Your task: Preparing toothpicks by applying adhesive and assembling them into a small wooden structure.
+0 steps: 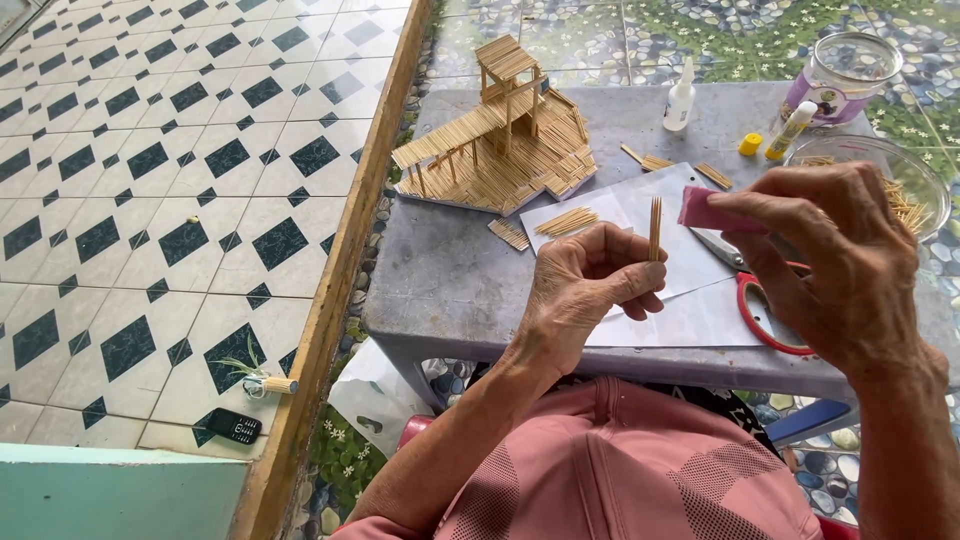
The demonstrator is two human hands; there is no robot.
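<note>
L hand (585,285) pinches small upright bundle of thin pale wooden sticks (655,228) near base; R hand (825,255) grips small pink block (705,213). Sticks look v. light, stiff, snap-prone: hold low, gently.

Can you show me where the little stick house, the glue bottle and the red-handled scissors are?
stick house (505,150), head view, on the sloping roof of sticks.
glue bottle (680,100), head view, on the middle of its white body.
scissors (755,310), head view, on the red handle loop below the right hand.
</note>
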